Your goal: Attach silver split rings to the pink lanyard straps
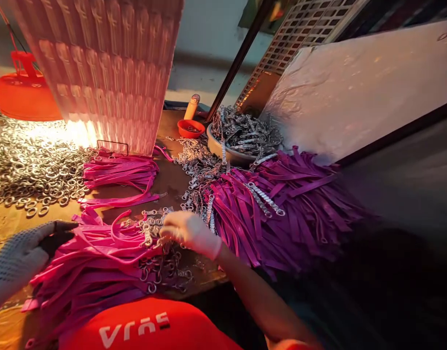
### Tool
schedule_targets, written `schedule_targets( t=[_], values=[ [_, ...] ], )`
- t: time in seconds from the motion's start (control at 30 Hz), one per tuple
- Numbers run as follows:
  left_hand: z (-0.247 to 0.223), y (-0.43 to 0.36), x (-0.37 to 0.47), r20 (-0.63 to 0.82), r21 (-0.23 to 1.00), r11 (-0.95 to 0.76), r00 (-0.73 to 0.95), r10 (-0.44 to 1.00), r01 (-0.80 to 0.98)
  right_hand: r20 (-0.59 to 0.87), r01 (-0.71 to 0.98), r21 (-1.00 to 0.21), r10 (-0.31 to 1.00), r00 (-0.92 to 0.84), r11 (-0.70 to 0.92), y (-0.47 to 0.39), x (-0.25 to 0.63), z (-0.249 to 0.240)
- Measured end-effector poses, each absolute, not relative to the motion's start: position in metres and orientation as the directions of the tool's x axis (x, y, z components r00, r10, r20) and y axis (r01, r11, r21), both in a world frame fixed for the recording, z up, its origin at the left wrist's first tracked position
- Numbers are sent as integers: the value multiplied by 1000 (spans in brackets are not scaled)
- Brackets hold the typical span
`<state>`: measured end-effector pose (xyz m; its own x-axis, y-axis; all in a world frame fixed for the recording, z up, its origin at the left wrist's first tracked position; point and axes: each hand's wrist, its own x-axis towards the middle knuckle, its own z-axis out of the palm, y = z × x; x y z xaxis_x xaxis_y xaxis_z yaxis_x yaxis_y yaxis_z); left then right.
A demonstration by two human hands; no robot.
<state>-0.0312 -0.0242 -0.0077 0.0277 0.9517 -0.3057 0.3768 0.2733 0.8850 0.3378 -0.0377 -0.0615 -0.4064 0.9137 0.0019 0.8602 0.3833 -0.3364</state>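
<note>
**At the right hand [190, 233]: metal clasps [148, 229], nine o'clock**

Right hand, gloved, nearer the clasps: fingers bent, fingertips among them; whether closed on one, we cannot tell. Pink straps [95, 253]: clustered, beyond the clasps, long axis roughly eight to two o'clock. Left hand [17, 257], gloved: nine o'clock from the right, at the straps' far side; its grip we cannot tell. Purple straps [282, 233]: heaped, three o'clock. Grey basin [232, 156]: one o'clock, metal pieces inside.
</note>
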Motion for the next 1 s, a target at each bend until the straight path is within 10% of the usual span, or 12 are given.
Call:
schedule_targets(
  t=[0.2, 0.53, 0.63, 0.73, 1.0],
  values=[
    [-33, -30, 30, -579, 676, 650, 296, 760, -346, -114, 984, -117, 983, -145, 132, 60, 399, -104],
    [-55, -51, 55, -426, 752, 564, 402, 811, -342, -34, 975, -177, 989, -142, 133, 54, 400, -119],
    [-55, -59, 60, -393, 830, 481, 316, 864, -283, 96, 933, -320, 985, -141, 164, 24, 358, -94],
    [-53, -65, 62, -303, 903, 373, 299, 905, -212, 166, 646, -720, 967, -193, 253, -19, 298, -64],
    [-70, -78, 62, -166, 927, 224, 206, 964, -301, 90, 399, -896, 960, -265, 194, -75, 212, -52]
  ],
)
